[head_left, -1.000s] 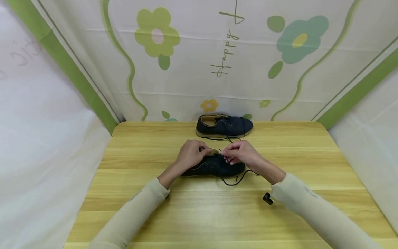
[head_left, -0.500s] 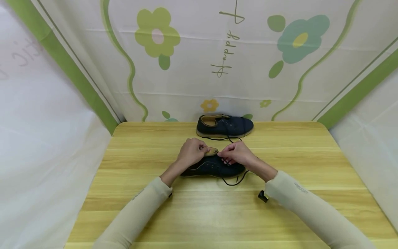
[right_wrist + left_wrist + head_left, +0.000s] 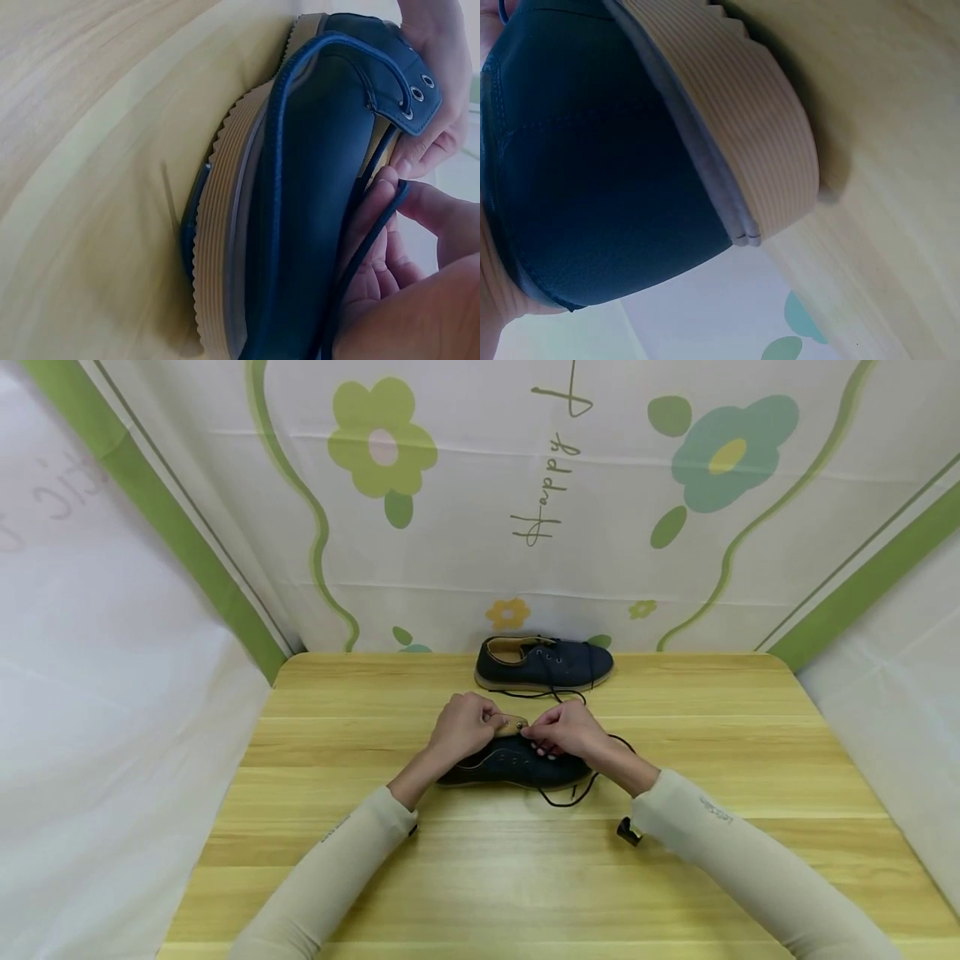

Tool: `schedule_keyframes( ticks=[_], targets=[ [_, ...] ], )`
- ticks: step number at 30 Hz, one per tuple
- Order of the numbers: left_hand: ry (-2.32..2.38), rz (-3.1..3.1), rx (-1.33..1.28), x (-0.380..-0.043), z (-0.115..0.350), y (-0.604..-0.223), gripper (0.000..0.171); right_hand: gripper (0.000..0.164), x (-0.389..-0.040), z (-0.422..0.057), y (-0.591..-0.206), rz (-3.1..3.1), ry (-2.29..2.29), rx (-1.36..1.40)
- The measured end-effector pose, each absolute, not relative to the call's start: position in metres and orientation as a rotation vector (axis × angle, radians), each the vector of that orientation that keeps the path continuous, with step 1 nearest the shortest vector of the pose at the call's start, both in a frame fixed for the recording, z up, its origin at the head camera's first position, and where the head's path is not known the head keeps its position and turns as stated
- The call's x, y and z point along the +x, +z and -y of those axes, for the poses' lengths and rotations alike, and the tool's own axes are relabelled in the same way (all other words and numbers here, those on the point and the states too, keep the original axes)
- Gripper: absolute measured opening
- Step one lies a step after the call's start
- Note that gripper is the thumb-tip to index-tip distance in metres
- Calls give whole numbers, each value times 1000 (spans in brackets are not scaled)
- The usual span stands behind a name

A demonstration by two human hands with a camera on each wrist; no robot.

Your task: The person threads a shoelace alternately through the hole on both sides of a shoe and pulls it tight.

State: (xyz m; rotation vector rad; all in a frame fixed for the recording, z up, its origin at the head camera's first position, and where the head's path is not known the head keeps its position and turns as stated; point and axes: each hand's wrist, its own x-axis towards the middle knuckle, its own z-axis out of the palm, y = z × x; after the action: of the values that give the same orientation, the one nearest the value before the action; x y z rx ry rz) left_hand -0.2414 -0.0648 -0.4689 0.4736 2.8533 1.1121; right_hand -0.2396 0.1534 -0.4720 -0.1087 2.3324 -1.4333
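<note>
A dark navy lace-up shoe (image 3: 487, 770) with a tan ribbed sole stands in the middle of the wooden table, toe to the right. My left hand (image 3: 462, 725) pinches its far eyelet flap (image 3: 513, 724), which is folded up so the tan lining and metal eyelets show. Right beside that flap, my right hand (image 3: 572, 728) pinches a dark shoelace (image 3: 379, 225) between thumb and index finger. Another stretch of lace (image 3: 276, 150) runs from a near-side eyelet over the toe. In the left wrist view the shoe's heel (image 3: 607, 187) fills much of the frame.
A matching shoe (image 3: 577, 662) stands at the table's back edge, its loose lace (image 3: 525, 695) lying in front of it. A white patterned curtain (image 3: 450, 527) rises behind the table (image 3: 480, 877). A small black piece (image 3: 628, 832) sits by my right cuff.
My right hand has shifted slightly left, bringing the lace right up to the raised flap. The flap is turned up further, with more lining showing. My left hand has hardly moved.
</note>
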Motion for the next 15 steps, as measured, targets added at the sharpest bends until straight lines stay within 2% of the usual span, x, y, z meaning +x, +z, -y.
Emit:
schedule_keyframes(
  ticks=[15],
  targets=[
    [1096,-2866,487,-241,66,-469,16,20,-240,-143,-476,-2489,-1394,-158]
  ],
)
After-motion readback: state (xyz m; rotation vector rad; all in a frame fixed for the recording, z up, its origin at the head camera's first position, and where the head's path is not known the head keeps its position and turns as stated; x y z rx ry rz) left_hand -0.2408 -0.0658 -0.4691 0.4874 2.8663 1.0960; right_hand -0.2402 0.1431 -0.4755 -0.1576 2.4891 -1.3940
